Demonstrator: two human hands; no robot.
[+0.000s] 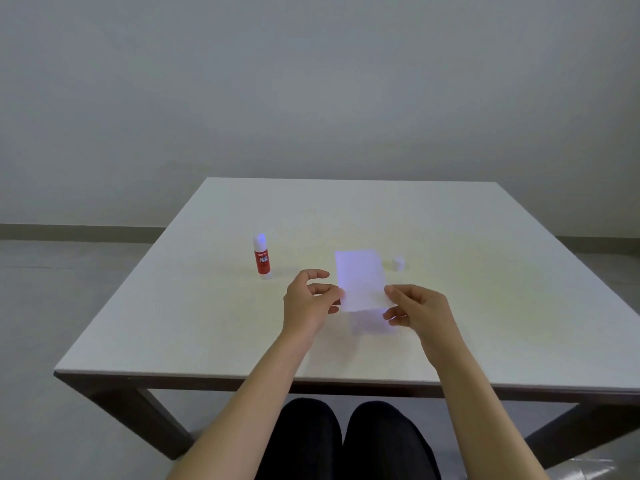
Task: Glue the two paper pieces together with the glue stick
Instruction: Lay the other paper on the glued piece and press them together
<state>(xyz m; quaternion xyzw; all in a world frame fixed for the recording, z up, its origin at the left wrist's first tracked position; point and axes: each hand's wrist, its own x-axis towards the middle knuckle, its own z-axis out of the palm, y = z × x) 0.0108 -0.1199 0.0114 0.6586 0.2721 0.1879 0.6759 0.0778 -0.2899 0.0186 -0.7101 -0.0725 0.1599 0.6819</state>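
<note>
A white paper piece [361, 278] is held up off the table by both hands. My left hand [308, 303] pinches its lower left edge and my right hand [419, 306] pinches its lower right edge. A second paper piece [372, 323] seems to lie flat on the table just below it, faint and hard to make out. The glue stick [261, 257], red with a white top, stands upright and uncapped to the left of the hands. Its white cap [398, 263] rests on the table to the right of the paper.
The white table [485, 306] has dark legs and its front edge runs close to my knees. A plain wall and grey floor lie beyond.
</note>
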